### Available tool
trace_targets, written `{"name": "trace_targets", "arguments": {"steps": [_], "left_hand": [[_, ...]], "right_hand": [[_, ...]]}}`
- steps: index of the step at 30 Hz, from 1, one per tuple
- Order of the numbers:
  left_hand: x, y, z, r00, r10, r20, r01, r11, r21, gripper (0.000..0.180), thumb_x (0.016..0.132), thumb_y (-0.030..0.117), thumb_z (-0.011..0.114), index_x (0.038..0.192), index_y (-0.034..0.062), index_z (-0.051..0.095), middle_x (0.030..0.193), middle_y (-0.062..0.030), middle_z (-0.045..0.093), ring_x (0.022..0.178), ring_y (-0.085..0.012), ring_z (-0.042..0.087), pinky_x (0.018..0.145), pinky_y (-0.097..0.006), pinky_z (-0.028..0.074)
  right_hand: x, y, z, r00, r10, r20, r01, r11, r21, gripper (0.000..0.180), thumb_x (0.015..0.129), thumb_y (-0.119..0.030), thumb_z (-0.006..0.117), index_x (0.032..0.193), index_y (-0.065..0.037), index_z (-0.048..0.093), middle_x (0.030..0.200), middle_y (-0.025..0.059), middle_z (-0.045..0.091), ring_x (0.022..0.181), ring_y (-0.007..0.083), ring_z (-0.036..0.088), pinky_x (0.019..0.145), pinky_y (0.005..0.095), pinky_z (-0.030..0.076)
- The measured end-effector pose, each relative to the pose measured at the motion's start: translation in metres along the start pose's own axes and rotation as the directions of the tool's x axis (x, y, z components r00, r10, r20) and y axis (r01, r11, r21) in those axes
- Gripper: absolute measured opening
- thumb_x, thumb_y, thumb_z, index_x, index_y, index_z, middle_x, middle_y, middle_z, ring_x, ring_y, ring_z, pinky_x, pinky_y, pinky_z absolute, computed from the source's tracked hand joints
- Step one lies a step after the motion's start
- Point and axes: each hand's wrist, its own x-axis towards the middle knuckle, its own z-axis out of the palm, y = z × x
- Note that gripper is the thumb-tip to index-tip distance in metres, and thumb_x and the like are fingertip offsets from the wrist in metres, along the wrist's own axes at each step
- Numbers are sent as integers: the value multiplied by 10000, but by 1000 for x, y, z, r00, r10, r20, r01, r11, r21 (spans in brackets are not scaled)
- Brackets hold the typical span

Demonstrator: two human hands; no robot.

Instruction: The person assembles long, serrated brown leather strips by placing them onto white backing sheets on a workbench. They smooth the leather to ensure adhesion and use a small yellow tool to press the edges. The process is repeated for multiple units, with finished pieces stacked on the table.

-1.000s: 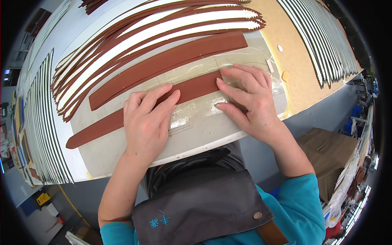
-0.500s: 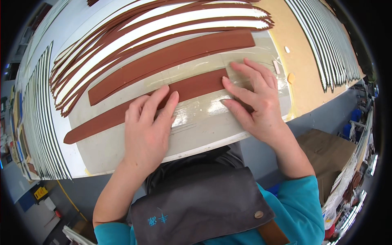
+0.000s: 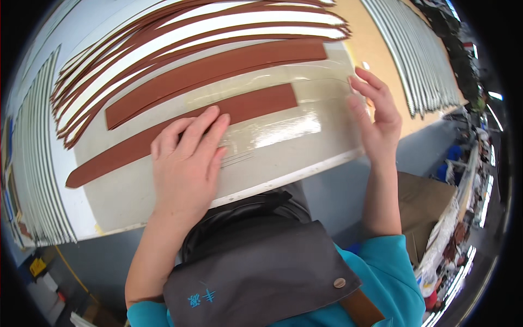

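Observation:
My left hand point(image 3: 188, 161) lies flat, fingers spread, on a clear plastic sheet point(image 3: 289, 136) that covers a long brown leather strip point(image 3: 239, 109). The fingertips rest on the strip's lower edge. My right hand point(image 3: 376, 117) stands on its side at the sheet's right end, fingers straight, touching the edge of the sheet. A second, wider brown strip point(image 3: 218, 71) lies just beyond the first, apart from both hands. Both hands hold nothing.
Several thin brown strips point(image 3: 163, 38) fan out at the far side of the white table point(image 3: 272, 180). Rows of thin dark-and-white strips lie at the left point(image 3: 32, 180) and far right point(image 3: 414, 60). A brown board point(image 3: 376, 49) sits under the right end. A cardboard box point(image 3: 419, 201) stands below right.
My right hand has slid off the brown strip to the right end of the clear sheet and turned onto its side. My left hand has stayed pressed flat.

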Motion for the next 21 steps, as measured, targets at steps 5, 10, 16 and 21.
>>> {"name": "trace_targets", "arguments": {"steps": [5, 10, 16, 21], "left_hand": [[-3, -1, 2, 1000, 20, -5, -20, 1000, 11, 455, 944, 117, 704, 1399, 111, 701, 1480, -10, 633, 1260, -292, 554, 1112, -441, 401], [-1, 2, 1, 999, 35, 2, -35, 999, -7, 460, 947, 105, 701, 1407, 108, 694, 1485, -13, 629, 1269, -292, 548, 1112, -443, 403], [-3, 0, -2, 1000, 19, -16, -19, 999, -34, 487, 921, 95, 727, 1406, 112, 687, 1477, -11, 628, 1268, -281, 553, 1098, -452, 415], [-2, -2, 0, 998, 29, -51, -35, 993, -115, 477, 901, 113, 751, 1374, 104, 691, 1461, -11, 626, 1252, -267, 563, 1077, -473, 430]], "right_hand": [[1, 31, -59, 879, 475, -55, -477, 876, -67, 420, 909, -173, 855, 1275, -15, 724, 805, 14, 692, 712, 74, 631, 649, 244, 516], [-2, 31, -62, 879, 474, -56, -475, 858, -195, 371, 906, -178, 851, 1216, -4, 746, 847, 27, 709, 746, 84, 640, 678, 242, 519], [14, 25, -56, 871, 491, 7, -462, 824, -328, 316, 883, -148, 853, 1148, -2, 760, 889, 28, 736, 798, 77, 648, 710, 235, 515], [18, 17, -45, 942, 333, 48, -334, 943, 1, 171, 918, -43, 821, 1037, 11, 711, 897, 39, 736, 823, 92, 687, 766, 222, 551]]}}
